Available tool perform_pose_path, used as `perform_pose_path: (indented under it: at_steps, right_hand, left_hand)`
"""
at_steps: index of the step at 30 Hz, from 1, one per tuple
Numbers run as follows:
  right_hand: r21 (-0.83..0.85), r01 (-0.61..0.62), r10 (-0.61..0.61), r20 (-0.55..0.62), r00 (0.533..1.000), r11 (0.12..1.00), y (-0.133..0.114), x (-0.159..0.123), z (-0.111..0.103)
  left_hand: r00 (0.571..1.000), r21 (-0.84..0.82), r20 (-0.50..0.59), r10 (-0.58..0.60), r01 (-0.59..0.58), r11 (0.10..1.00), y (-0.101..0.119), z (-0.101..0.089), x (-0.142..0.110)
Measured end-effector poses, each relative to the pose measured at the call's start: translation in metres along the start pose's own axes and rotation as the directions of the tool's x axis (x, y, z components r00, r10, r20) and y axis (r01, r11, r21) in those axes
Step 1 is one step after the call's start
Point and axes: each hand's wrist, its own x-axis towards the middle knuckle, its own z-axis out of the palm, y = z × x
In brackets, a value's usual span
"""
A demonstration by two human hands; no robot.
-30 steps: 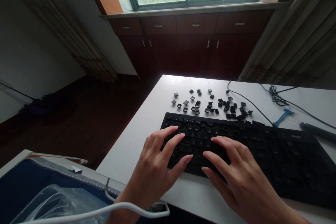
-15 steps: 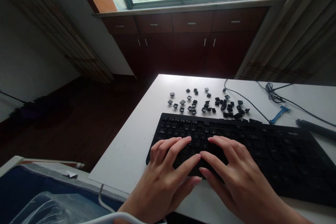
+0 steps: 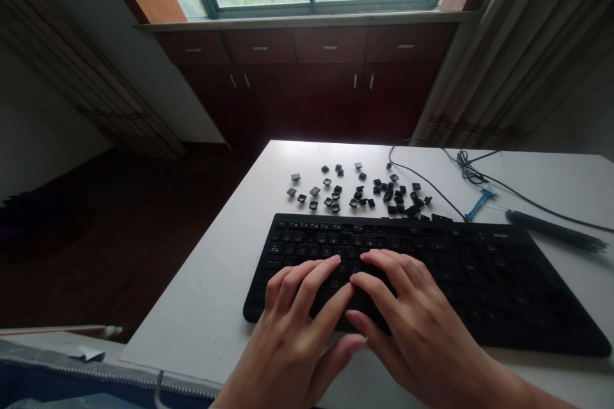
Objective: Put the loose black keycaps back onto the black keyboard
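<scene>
A black keyboard (image 3: 480, 275) lies across the white table (image 3: 215, 307). My left hand (image 3: 292, 332) rests on its lower left keys with the fingers stretched out and a little apart. My right hand (image 3: 412, 326) lies beside it, fingers also extended over the keys, the two hands almost touching at the thumbs and forefingers. Neither hand holds anything. Behind the keyboard several loose black keycaps (image 3: 359, 192) are scattered on the table.
A black cable (image 3: 422, 176) loops at the back right, beside a blue keycap puller (image 3: 477, 203) and a dark pen-like tool (image 3: 551, 230). A blue zippered bag edge (image 3: 71, 370) sits at the lower left. Dark wooden floor and cabinets lie beyond the table's left edge.
The view has shifted right and down. Both hands have drawn closer together on the keyboard's left part, and my left fingers have slid toward the right hand.
</scene>
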Motion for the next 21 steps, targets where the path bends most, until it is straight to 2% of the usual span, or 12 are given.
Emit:
perform_pose_path:
  at_steps: [11,17,21]
  right_hand:
    - [0.011,-0.021,0.021,0.020,1.000,1.000,-0.0002,0.0025,-0.0012]
    - [0.023,-0.019,0.019,0.021,1.000,1.000,0.0008,0.0012,-0.0009]
    - [0.021,-0.014,0.014,0.021,1.000,1.000,-0.0015,-0.0008,0.0002]
  left_hand:
    - [1.000,0.018,0.017,0.020,-0.021,1.000,-0.0023,0.0021,-0.0028]
    - [0.998,-0.047,-0.013,-0.061,0.060,0.997,0.0023,0.0032,-0.0025]
    - [0.998,-0.051,-0.017,-0.067,0.067,0.996,0.0038,0.0019,-0.0022]
